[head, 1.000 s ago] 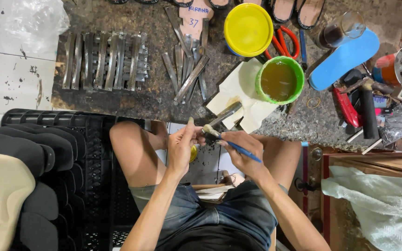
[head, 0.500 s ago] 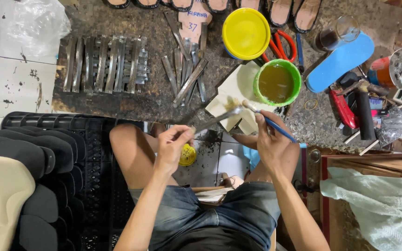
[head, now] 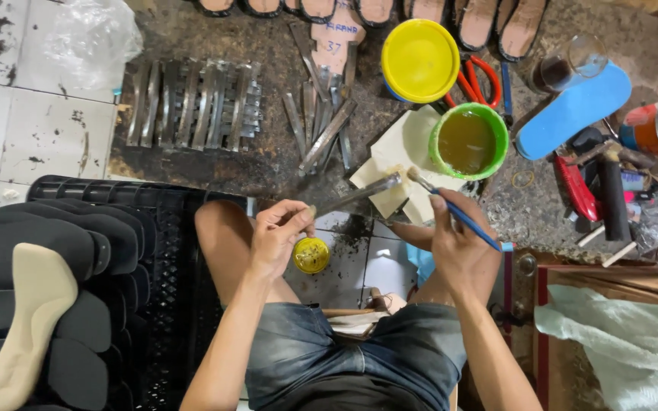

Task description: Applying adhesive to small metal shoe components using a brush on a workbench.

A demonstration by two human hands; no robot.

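From up here I look straight down on both forearms, which come up from the bottom of the frame over my denim shorts point(head: 359, 358) and bare knees. My left hand point(head: 277, 237) is raised over the left knee, wrist bent slightly, fingers curled in; its grip is clenched on the near end of a thin metal strip point(head: 356, 195), pinched between thumb and fingertips. The strip's long axis runs from lower left to upper right, nearly level, its far end pointing up toward the green tub point(head: 469, 141) and hovering over a pale sheet of card point(head: 397, 152) on the floor.

My right hand point(head: 462, 247) sits over the right knee, back of the hand to the camera, its grip closed around a blue-handled brush point(head: 455, 211). The brush slants the opposite way: handle end low and right past the knuckles, bristles up and left, just beside the far tip of the strip. I cannot tell whether the bristles touch it.

The green tub holds a brownish liquid and stands just beyond the brush tip, with a yellow lid point(head: 420, 59) behind it. A small yellow tin point(head: 311, 255) lies on the tiles between my knees. More metal strips point(head: 196, 105) are lined up on the dark floor farther out, and black soles point(head: 55, 289) are stacked on a crate to my left.
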